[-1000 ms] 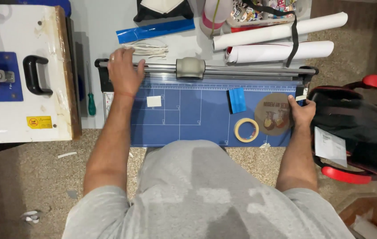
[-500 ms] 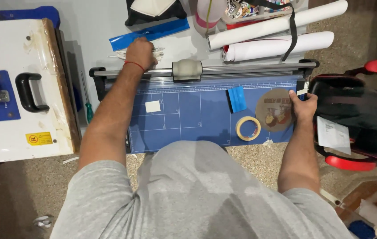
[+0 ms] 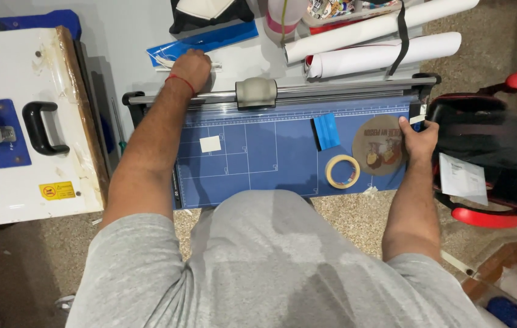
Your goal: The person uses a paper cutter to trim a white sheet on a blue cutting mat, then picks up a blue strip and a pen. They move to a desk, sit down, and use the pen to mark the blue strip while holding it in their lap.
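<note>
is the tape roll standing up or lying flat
Lying flat: the tape roll shows its full ring and open centre on the blue cutter bed.

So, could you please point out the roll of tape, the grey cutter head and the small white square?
roll of tape (image 3: 342,171), head view, on its ring.
grey cutter head (image 3: 256,92), head view, top.
small white square (image 3: 210,144), head view, middle.

On the trimmer (image 3: 252,164) lie a paper square (image 3: 210,144) at left, a squeegee (image 3: 326,131), tape roll (image 3: 342,171) and disc (image 3: 380,146) at right. Paper rolls (image 3: 386,45) lie behind it, a press (image 3: 27,127) to its left.
</note>
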